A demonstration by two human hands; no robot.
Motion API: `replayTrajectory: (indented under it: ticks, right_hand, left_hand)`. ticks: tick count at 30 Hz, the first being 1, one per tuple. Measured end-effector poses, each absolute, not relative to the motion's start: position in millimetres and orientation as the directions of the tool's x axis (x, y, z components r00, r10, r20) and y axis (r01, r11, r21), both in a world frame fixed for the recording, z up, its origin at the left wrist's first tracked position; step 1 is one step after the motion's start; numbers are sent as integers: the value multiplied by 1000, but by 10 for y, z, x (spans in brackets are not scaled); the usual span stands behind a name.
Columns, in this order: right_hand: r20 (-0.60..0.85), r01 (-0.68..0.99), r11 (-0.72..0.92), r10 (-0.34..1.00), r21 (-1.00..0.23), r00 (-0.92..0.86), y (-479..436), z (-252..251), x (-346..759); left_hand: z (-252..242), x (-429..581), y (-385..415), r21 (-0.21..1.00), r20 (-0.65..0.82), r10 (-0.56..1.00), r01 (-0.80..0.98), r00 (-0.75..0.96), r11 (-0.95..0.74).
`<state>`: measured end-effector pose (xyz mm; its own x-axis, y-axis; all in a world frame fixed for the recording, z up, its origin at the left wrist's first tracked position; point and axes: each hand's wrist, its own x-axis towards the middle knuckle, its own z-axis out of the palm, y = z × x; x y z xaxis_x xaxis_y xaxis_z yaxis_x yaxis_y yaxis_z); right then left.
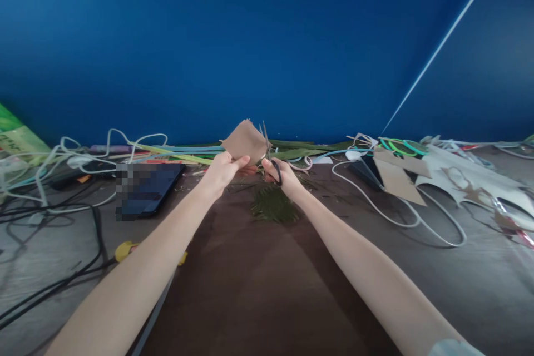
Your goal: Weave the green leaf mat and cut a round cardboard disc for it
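My left hand [224,171] pinches a small piece of brown cardboard [245,142] and holds it up above the dark table [258,283]. My right hand [280,176] grips black-handled scissors [270,157]. Their blades point up along the right edge of the cardboard. Below both hands lies a heap of thin green leaf cuttings [273,206].
A dark tablet [148,189] lies at left among white and black cables [62,178]. Long green leaf strips [300,150] run along the blue wall. More brown cardboard pieces [398,178], a white cable loop [417,222], white cut-out sheets [471,183] and green rings [403,147] lie at right.
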<state>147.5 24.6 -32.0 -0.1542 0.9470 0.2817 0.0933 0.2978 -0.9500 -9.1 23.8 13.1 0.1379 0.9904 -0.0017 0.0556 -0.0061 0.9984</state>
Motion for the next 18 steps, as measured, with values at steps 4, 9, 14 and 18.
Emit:
replayTrajectory:
  ticks: [4, 9, 14, 18]
  right_hand:
    - [265, 175, 280, 959, -944, -103, 256, -339, 1490]
    - [257, 246, 273, 962, -930, -96, 248, -363, 1499]
    - [223, 204, 246, 966, -948, -127, 265, -386, 1502]
    - [247, 121, 273, 950, -954, -192, 265, -385, 1509]
  left_hand:
    - [148, -129, 229, 999, -14, 990, 49, 143, 7]
    - [172, -160, 233, 998, -53, 996, -15, 74, 54]
    - [180, -161, 274, 953, -76, 994, -288, 73, 94]
    - [150, -161, 292, 958, -24, 995, -283, 94, 50]
